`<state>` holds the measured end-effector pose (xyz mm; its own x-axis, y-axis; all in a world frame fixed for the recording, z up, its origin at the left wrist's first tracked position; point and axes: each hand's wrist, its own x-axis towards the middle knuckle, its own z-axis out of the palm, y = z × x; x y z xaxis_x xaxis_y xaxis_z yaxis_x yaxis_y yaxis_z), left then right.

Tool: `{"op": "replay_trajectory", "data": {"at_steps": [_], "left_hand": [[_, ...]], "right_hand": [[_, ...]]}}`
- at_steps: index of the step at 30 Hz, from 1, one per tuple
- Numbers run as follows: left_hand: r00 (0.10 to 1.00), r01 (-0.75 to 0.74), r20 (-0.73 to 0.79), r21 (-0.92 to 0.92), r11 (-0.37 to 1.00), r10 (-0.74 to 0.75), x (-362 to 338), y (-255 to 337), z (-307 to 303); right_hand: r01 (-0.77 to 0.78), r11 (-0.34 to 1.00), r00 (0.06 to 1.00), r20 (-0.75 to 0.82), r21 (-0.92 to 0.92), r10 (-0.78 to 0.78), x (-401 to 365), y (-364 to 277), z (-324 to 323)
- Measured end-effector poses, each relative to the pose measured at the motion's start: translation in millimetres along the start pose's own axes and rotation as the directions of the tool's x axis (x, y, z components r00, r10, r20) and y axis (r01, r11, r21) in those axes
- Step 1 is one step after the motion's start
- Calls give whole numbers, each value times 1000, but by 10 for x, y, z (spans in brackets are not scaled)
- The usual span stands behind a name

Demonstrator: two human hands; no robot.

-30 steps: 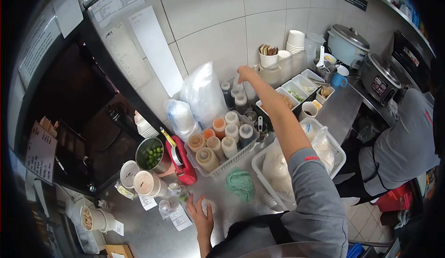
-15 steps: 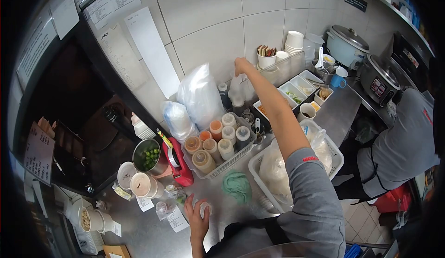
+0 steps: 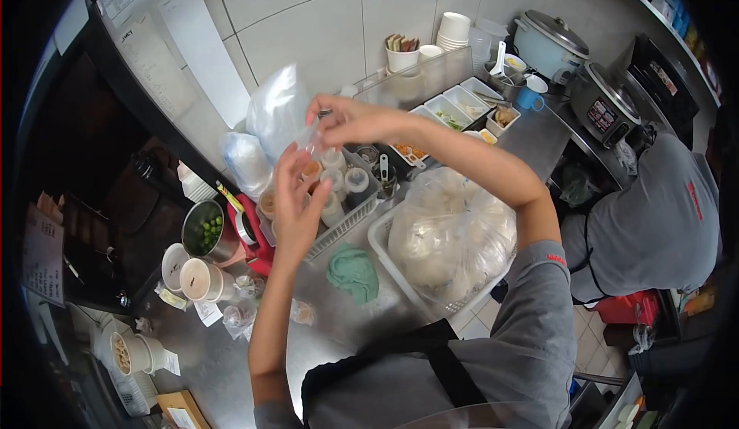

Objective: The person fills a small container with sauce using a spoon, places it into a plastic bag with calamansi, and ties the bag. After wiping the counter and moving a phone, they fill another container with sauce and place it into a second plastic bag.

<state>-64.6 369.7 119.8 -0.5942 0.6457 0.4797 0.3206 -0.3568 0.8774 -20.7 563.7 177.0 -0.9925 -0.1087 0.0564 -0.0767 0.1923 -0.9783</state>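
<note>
My right hand (image 3: 346,121) pinches a small clear plastic bag (image 3: 310,138) above the sauce bottles. Just below it, my left hand (image 3: 296,206) has its thumb and fingers apart, with the fingertips right at the bag's lower end. Under both hands stands a white basket (image 3: 350,225) of squeeze bottles (image 3: 356,181), partly covered by my left hand. Behind the hands are a big clear pack of plastic bags (image 3: 273,109) and a smaller bluish plastic pack (image 3: 246,163).
A white basket (image 3: 381,240) holds a large filled plastic bag (image 3: 450,236). A green cloth (image 3: 354,273), red tape dispenser (image 3: 260,252), pot of green limes (image 3: 192,232) and paper tubs (image 3: 202,279) sit on the counter. A person (image 3: 639,213) stands at the right.
My right hand has come left from near the wall with the clear bag. My left hand has risen from the counter to meet it. The view has shifted right.
</note>
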Motion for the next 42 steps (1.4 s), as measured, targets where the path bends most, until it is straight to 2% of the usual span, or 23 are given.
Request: {"op": "replay_trajectory", "data": {"at_steps": [1,3,5,6,8,9,10,11,12,15,18,21,24,25,28,31,35,39,41,42], "left_hand": [[999,-28,-18,-7,1000,28,70,-120,78],[995,-85,-51,-14,996,84,163,-305,188],[996,-60,-62,48,997,62,186,-386,260],[996,-46,-69,78,996,52,190,-425,286],[998,20,-67,-25,999,-21,197,-561,290],[997,50,-63,-75,996,-55,186,-613,282],[994,90,-49,-59,994,-93,174,-640,275],[991,130,-35,-42,991,-132,161,-659,266],[985,170,-21,-24,985,-171,145,-677,261],[993,107,-30,-133,985,-112,104,-735,313],[988,140,-61,-2,990,-140,133,-794,234],[977,210,-44,71,975,-207,160,-764,164],[982,189,-39,59,980,-187,183,-823,186],[984,179,-23,65,982,-178,196,-841,208],[989,145,29,87,986,-148,241,-900,305],[987,120,100,96,988,-130,284,-966,343],[984,142,96,65,988,-147,247,-1067,316],[985,146,74,96,985,-153,246,-1052,317],[988,117,72,221,968,-136,264,-1004,328],[989,104,70,283,953,-128,269,-977,332]], "right_hand": [[-20,998,997,-79,-57,15,-102,-2,94],[22,1000,991,-128,-14,-24,-231,86,118],[96,995,982,-166,1,-95,-304,219,74],[26,999,980,-196,45,-17,-319,287,-22],[-111,983,959,-244,143,144,-320,477,-295],[-224,971,923,-339,-86,183,-287,722,-447],[-341,891,880,-436,-302,189,-252,1044,-582],[-302,777,905,-424,-553,50,-252,1403,-667],[-254,598,925,-372,-760,-80,-262,1695,-726],[-274,575,928,-369,-771,-52,-336,2009,-691],[-223,738,931,-364,-637,-32,-373,1977,-653],[-243,678,960,-271,-694,67,-466,1786,-533],[-206,584,913,-369,-785,-174,-521,1708,-402],[-250,564,884,-424,-787,-199,-480,1874,-455],[-216,482,903,-361,-849,-232,-434,2139,-556],[-224,659,931,-357,-718,-72,-450,2040,-546],[-71,634,972,-197,-770,-130,-604,1662,-384],[77,427,960,-50,-901,-277,-644,1594,-341],[139,324,942,25,-936,-334,-613,1610,-338],[133,281,949,40,-950,-314,-594,1625,-347]]}}
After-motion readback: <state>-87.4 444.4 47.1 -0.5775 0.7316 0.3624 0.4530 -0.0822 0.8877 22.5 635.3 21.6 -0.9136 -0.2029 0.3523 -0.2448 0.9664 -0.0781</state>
